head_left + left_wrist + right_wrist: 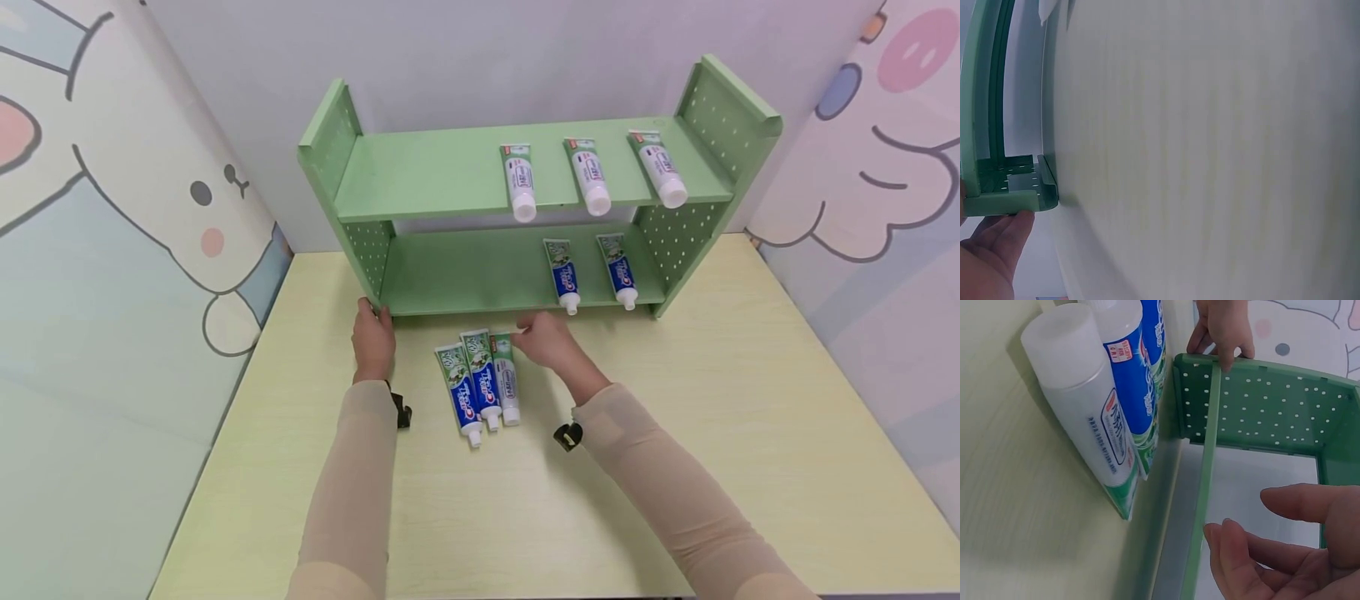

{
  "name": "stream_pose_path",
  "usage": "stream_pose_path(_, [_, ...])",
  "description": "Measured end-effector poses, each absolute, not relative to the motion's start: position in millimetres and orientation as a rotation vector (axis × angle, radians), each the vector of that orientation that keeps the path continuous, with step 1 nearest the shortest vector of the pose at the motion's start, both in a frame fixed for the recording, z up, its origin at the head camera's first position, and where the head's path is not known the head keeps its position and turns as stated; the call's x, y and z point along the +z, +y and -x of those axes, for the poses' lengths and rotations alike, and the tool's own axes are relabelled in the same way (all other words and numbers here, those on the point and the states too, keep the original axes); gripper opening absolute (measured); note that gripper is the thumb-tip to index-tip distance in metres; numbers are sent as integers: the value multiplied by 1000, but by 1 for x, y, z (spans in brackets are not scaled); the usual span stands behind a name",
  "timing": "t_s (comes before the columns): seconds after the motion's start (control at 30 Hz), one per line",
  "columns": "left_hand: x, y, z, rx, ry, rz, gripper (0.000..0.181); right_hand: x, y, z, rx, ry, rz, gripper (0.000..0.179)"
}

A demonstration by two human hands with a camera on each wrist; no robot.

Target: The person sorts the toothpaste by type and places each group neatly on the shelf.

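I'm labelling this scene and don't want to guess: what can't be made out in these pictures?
Head view: fine print on the upper-shelf tubes, too small to read.
Left wrist view: part of the left hand, cut off by the left edge.
Right wrist view: most of the farthest blue tube, hidden by the middle blue tube and cut by the top edge.

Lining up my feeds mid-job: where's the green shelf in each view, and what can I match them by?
Head: the green shelf stands in the upper middle.
Left wrist: part of it shows along the left edge, turned sideways.
Right wrist: part of it fills much of the right half, behind the right hand.
Shared landmark: the left hand, gripping the shelf's left end.
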State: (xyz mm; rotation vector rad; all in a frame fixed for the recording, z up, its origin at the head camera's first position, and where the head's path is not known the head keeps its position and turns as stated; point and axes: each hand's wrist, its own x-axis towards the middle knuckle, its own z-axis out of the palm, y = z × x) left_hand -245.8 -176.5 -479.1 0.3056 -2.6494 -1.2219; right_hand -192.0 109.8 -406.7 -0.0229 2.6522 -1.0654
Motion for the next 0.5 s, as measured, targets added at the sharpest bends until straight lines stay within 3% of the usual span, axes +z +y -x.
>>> stream_pose_path(0.5, [-478,-175,244,-1237,-2636,-296,39,-429,104,189,-898,2621,10,43])
